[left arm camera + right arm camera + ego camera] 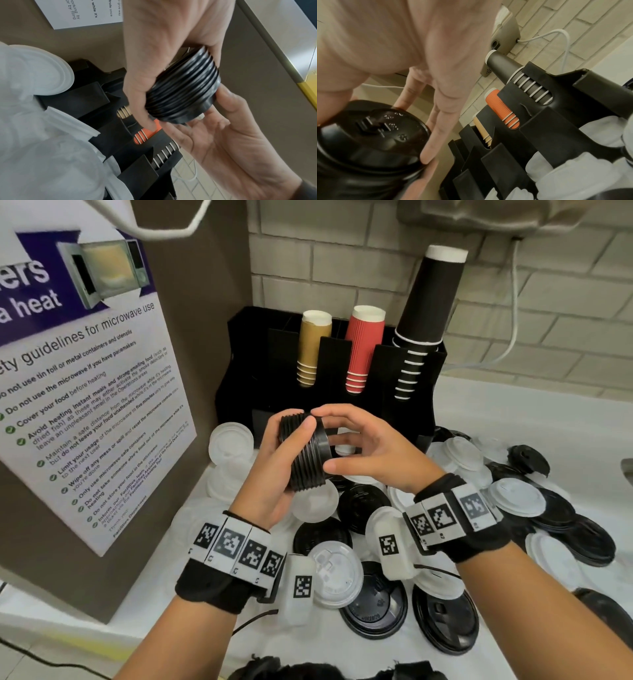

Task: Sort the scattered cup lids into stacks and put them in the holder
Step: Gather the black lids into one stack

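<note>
1. White brick wall [376,251] backs a white table [513,412] strewn with loose lids; a brown panel carrying a microwave-safety poster [85,392] closes off the person's left.

2. At the back stands the black holder [404,405]; its upper slots carry a tan cup stack [313,347], a red cup stack [363,350] and a tall black cup stack [428,313]. White lids already sit low at its front, seen best in the right wrist view.

3. Held above the table, just in front of the holder, is the stack of black lids [305,453]. The left hand [274,474] wraps it from below and from the left, fingers and thumb curled round the ribbed rims.

4. The right hand [363,450] caps the stack's right end: its thumb sits at the near lower rim and its fingertips [428,159] lie along the far rim of the end lid, a light pinch that looks like squaring-up.

5. The stack's long axis lies tilted and nearly level, running between the two palms, with the sip-hole faces turned toward the right hand.

6. The holder lies straight beyond both hands; neither is clearly nearer. Which lid slot is free cannot be told, since the hands hide the front middle.

7. Loose black lids [376,604] and white lids [335,573] remain scattered below the wrists, so I judge most of the sorting undone.
</note>
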A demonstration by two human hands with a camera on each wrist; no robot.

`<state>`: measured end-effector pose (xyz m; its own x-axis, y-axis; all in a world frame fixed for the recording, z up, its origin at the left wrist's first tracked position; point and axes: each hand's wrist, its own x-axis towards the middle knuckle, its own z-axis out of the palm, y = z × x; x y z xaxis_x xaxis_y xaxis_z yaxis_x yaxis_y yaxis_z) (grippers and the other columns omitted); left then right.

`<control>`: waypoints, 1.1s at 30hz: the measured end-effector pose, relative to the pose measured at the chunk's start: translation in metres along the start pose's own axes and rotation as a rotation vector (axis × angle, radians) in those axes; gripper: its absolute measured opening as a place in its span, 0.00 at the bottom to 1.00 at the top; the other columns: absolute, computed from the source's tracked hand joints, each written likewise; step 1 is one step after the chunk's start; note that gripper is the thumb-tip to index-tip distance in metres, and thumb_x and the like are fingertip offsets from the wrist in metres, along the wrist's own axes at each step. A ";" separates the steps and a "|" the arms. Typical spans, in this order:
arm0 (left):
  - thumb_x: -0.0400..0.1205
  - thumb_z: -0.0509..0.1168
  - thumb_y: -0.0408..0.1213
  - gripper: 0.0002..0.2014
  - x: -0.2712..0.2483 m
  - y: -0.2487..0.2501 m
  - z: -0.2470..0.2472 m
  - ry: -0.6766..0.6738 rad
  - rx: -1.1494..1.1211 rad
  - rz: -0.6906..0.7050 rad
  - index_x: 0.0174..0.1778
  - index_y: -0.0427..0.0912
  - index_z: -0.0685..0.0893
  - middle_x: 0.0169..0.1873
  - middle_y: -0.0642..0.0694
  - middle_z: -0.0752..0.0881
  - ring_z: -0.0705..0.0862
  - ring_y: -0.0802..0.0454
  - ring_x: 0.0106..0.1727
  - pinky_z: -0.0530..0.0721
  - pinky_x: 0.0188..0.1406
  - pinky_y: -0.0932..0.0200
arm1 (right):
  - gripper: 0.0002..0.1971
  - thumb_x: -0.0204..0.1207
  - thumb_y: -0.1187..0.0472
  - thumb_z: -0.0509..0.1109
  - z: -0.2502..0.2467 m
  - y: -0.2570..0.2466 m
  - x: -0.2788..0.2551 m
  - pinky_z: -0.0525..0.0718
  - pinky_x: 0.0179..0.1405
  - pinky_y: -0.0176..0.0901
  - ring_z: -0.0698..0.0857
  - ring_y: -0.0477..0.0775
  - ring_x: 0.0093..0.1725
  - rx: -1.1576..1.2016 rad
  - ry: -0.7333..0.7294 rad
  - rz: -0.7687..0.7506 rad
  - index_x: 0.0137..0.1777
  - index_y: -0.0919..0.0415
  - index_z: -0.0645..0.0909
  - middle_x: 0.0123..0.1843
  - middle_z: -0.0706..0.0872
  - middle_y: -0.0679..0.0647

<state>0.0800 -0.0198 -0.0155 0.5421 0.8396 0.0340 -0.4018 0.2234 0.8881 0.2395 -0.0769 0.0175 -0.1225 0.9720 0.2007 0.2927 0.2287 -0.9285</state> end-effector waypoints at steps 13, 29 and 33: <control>0.70 0.74 0.40 0.17 0.011 0.032 -0.035 0.266 0.065 0.203 0.50 0.58 0.78 0.48 0.49 0.81 0.85 0.54 0.42 0.85 0.30 0.55 | 0.44 0.54 0.39 0.85 0.044 0.009 -0.017 0.71 0.65 0.50 0.66 0.50 0.62 -0.957 -0.770 0.146 0.70 0.43 0.69 0.64 0.71 0.47; 0.65 0.76 0.47 0.25 -0.004 0.045 -0.046 0.296 0.102 0.299 0.56 0.55 0.75 0.53 0.48 0.80 0.84 0.56 0.44 0.85 0.36 0.56 | 0.42 0.68 0.45 0.78 0.049 -0.013 0.027 0.76 0.67 0.50 0.72 0.57 0.69 -1.024 -0.451 0.131 0.79 0.51 0.64 0.70 0.70 0.55; 0.70 0.73 0.42 0.20 -0.004 0.045 -0.048 0.302 0.101 0.299 0.55 0.54 0.75 0.52 0.49 0.79 0.85 0.58 0.42 0.85 0.34 0.57 | 0.33 0.65 0.45 0.80 0.047 0.000 0.017 0.79 0.54 0.47 0.75 0.55 0.62 -1.122 -0.739 0.241 0.70 0.46 0.74 0.61 0.74 0.51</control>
<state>0.0240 0.0104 0.0019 0.1663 0.9705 0.1745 -0.4257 -0.0890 0.9005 0.1926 -0.0636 0.0064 -0.3296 0.8188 -0.4700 0.9411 0.3247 -0.0943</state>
